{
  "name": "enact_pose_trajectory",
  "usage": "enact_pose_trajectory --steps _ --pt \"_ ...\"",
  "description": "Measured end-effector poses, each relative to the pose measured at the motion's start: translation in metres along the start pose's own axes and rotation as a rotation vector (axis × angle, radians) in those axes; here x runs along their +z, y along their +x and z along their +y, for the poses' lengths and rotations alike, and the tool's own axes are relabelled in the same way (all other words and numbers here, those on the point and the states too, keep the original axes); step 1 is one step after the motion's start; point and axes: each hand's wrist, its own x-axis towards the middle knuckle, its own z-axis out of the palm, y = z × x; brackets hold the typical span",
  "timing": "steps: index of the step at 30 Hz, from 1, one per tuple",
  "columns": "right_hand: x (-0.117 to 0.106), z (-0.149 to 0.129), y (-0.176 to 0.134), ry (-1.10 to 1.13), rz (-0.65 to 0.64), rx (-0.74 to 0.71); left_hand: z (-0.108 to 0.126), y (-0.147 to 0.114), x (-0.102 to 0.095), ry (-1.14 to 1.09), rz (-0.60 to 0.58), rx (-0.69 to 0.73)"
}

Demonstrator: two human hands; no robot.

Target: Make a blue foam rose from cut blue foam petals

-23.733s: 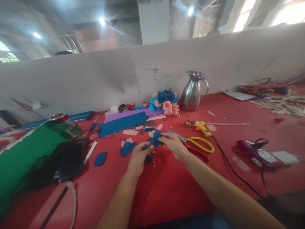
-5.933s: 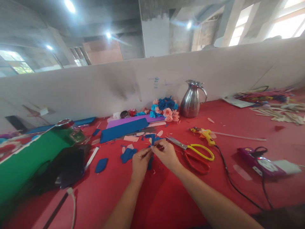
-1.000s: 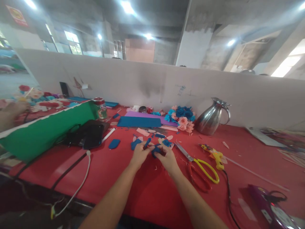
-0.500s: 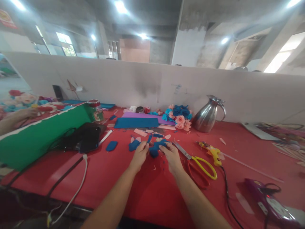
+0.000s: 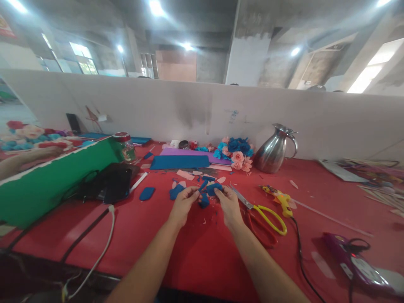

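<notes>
In the head view my left hand (image 5: pixel 184 204) pinches a narrow rolled strip of blue crepe paper (image 5: pixel 203 185). My right hand (image 5: pixel 229 205) grips a rounded blue crepe paper petal (image 5: pixel 213 189) between thumb and fingers; the two papers are close together, and I cannot tell whether they touch. Below them, a blue paper piece (image 5: pixel 204 201) lies on the red table. More blue petals (image 5: pixel 176 192) rest by my left fingers. Yellow-and-red-handled scissors (image 5: pixel 268 216) lie just right of my right hand, blades pointing toward it.
A yellow glue gun (image 5: pixel 285 204) with a cord lies right, near a purple power box (image 5: pixel 353 261). Behind are blue paper sheets (image 5: pixel 179 162), paper flowers (image 5: pixel 237 153) and a steel jug (image 5: pixel 274 151). Left stand a green board (image 5: pixel 63 181), a phone (image 5: pixel 117 186) and a co-worker's arm (image 5: pixel 28 160).
The blue petal in my right hand has been lifted and turned, showing a rounder, flatter face. My left hand has shifted slightly right with its strip.
</notes>
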Motion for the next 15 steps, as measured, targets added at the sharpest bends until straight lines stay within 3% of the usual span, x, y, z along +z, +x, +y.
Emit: enact_pose_trajectory --steps 9,15 --pt "0.003 -0.0016 -0.0022 -0.009 -0.034 0.015 -0.0023 -0.0007 0.0026 -0.082 -0.132 -0.098" --pt "0.0044 -0.0026 -0.0036 -0.06 -0.062 -0.016 -0.0027 -0.0008 0.0051 -0.118 -0.127 -0.126"
